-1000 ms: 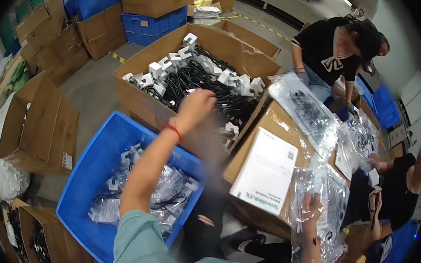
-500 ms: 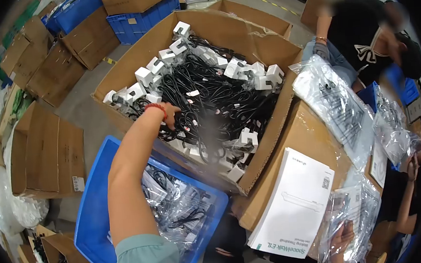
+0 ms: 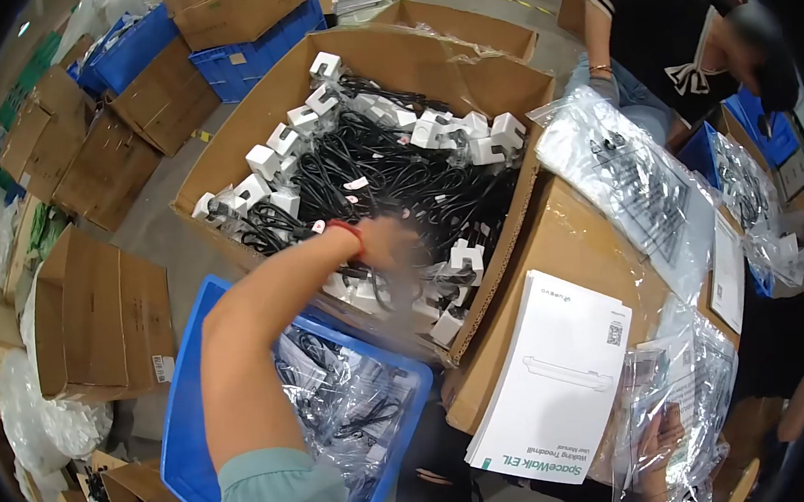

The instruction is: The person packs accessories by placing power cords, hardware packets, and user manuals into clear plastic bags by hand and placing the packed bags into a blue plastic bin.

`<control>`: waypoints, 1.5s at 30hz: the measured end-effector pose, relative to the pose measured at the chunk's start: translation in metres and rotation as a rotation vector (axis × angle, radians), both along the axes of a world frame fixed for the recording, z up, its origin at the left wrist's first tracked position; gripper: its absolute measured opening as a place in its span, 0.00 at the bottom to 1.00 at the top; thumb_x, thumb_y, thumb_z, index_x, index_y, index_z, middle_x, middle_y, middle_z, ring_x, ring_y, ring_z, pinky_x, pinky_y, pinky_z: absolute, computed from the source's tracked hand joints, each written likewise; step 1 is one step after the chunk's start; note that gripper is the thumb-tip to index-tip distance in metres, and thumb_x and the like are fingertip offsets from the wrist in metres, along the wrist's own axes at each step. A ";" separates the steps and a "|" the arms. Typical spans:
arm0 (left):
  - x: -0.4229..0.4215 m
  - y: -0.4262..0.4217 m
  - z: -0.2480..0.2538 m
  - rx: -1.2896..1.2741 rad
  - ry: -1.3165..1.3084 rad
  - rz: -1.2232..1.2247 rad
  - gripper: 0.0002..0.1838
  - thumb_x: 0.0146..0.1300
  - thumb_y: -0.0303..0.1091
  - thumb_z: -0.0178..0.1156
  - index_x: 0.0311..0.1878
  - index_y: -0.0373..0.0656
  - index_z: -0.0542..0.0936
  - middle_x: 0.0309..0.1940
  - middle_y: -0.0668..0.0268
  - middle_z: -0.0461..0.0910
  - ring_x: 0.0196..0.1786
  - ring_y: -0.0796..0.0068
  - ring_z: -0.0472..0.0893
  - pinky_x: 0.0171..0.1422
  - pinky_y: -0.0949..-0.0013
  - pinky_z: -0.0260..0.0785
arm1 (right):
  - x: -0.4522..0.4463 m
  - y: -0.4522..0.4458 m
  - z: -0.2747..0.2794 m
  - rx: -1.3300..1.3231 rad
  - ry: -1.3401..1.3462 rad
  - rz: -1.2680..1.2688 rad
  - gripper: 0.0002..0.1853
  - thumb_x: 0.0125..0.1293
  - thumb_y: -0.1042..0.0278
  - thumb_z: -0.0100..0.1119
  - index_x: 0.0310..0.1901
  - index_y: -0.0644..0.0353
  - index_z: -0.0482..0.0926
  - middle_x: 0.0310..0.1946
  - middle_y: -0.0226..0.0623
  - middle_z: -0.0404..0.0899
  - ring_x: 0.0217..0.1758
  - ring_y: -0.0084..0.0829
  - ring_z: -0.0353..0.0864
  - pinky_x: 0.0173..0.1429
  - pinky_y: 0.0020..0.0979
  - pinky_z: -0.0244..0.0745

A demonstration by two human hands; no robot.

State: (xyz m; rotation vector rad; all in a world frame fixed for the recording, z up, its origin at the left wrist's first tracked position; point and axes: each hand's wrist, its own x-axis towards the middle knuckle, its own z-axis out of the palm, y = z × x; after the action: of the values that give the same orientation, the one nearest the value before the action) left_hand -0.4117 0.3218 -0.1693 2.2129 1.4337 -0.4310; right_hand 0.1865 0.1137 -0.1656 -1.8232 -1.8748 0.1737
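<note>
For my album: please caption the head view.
Left hand at a carton of cables, right hand seen through clear plastic.

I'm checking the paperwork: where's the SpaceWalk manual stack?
In the head view, the manual stack lies right of centre on cardboard, between the cable carton and the right hand.

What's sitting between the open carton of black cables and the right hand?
In the head view, the stack of white SpaceWalk manuals, resting on brown cardboard, lies between the open carton and the right hand, which shows through clear plastic.
</note>
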 end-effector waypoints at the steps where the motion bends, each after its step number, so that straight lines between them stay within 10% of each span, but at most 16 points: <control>1: 0.009 -0.002 -0.008 0.008 -0.005 -0.011 0.42 0.34 0.45 0.62 0.59 0.53 0.63 0.48 0.54 0.68 0.50 0.55 0.70 0.54 0.58 0.63 | -0.002 0.001 0.001 0.026 -0.071 0.016 0.12 0.62 0.71 0.46 0.43 0.71 0.68 0.38 0.48 0.73 0.38 0.33 0.74 0.40 0.30 0.70; 6: 0.029 -0.004 -0.029 -0.220 0.199 -0.192 0.35 0.36 0.51 0.62 0.53 0.50 0.69 0.46 0.56 0.70 0.50 0.55 0.70 0.53 0.56 0.63 | -0.015 0.003 0.008 0.128 -0.428 0.099 0.13 0.62 0.67 0.43 0.41 0.68 0.71 0.39 0.51 0.73 0.34 0.41 0.76 0.34 0.37 0.71; 11: 0.034 -0.020 -0.007 -0.197 -0.009 -0.149 0.30 0.40 0.50 0.62 0.48 0.48 0.73 0.44 0.54 0.70 0.50 0.53 0.70 0.52 0.57 0.62 | -0.033 0.012 0.029 -0.185 -0.055 -0.040 0.12 0.60 0.66 0.45 0.36 0.66 0.73 0.37 0.51 0.74 0.32 0.43 0.76 0.31 0.39 0.70; 15: 0.032 -0.016 -0.021 -0.188 -0.167 -0.221 0.25 0.43 0.46 0.61 0.46 0.47 0.74 0.39 0.52 0.74 0.44 0.52 0.73 0.48 0.58 0.65 | -0.077 0.025 0.073 -0.031 -0.268 0.063 0.10 0.57 0.66 0.50 0.29 0.67 0.73 0.24 0.47 0.75 0.22 0.39 0.75 0.24 0.36 0.67; 19: 0.042 -0.017 -0.004 -0.097 -0.118 -0.153 0.17 0.47 0.37 0.56 0.43 0.49 0.76 0.38 0.57 0.78 0.44 0.57 0.76 0.49 0.62 0.67 | -0.087 0.030 0.075 0.035 0.063 -0.037 0.14 0.59 0.65 0.51 0.20 0.63 0.67 0.08 0.33 0.65 0.12 0.23 0.63 0.16 0.30 0.53; 28: 0.016 -0.030 0.120 0.733 -0.543 0.112 0.11 0.54 0.26 0.50 0.42 0.39 0.75 0.31 0.56 0.78 0.34 0.62 0.79 0.39 0.68 0.70 | -0.094 0.027 0.083 0.048 0.276 0.022 0.13 0.57 0.63 0.55 0.23 0.64 0.70 0.11 0.34 0.67 0.13 0.21 0.62 0.16 0.28 0.54; 32: 0.036 -0.065 0.194 0.475 -1.080 0.367 0.10 0.57 0.27 0.52 0.41 0.34 0.75 0.28 0.63 0.78 0.31 0.75 0.78 0.36 0.75 0.70 | -0.087 0.027 0.084 0.049 0.140 0.050 0.12 0.56 0.63 0.56 0.33 0.66 0.74 0.15 0.37 0.71 0.18 0.25 0.69 0.23 0.27 0.64; 37: 0.125 -0.159 0.288 0.495 -1.034 0.320 0.10 0.58 0.29 0.54 0.41 0.33 0.73 0.26 0.67 0.76 0.29 0.82 0.77 0.34 0.79 0.69 | -0.047 -0.037 0.115 0.055 0.239 0.178 0.16 0.57 0.64 0.54 0.41 0.68 0.74 0.21 0.40 0.74 0.26 0.28 0.74 0.34 0.26 0.70; 40: 0.175 -0.196 0.288 0.557 -0.975 0.160 0.09 0.58 0.28 0.54 0.40 0.32 0.73 0.26 0.65 0.76 0.29 0.81 0.77 0.33 0.78 0.70 | 0.000 -0.097 0.143 0.097 -0.296 0.424 0.17 0.58 0.65 0.53 0.45 0.69 0.72 0.30 0.40 0.76 0.33 0.29 0.76 0.40 0.28 0.72; 43: 0.250 -0.250 0.300 0.322 -1.191 0.029 0.07 0.56 0.25 0.55 0.37 0.32 0.72 0.26 0.64 0.76 0.29 0.79 0.78 0.33 0.77 0.70 | -0.003 -0.155 0.212 -0.569 0.714 0.235 0.15 0.58 0.72 0.52 0.47 0.66 0.71 0.43 0.44 0.75 0.45 0.33 0.75 0.48 0.30 0.70; 45: 0.300 -0.278 0.296 0.188 -1.286 -0.095 0.07 0.56 0.25 0.55 0.37 0.32 0.72 0.26 0.64 0.76 0.28 0.79 0.78 0.34 0.77 0.71 | -0.013 -0.178 0.227 -0.370 1.039 0.356 0.20 0.58 0.71 0.54 0.52 0.66 0.67 0.47 0.42 0.72 0.50 0.29 0.70 0.52 0.29 0.67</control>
State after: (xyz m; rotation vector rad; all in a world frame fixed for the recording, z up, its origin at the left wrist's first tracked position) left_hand -0.1120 0.0438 0.1264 1.9492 0.6359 0.9843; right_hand 0.1736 -0.0647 0.0616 -1.1487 -1.3845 1.3686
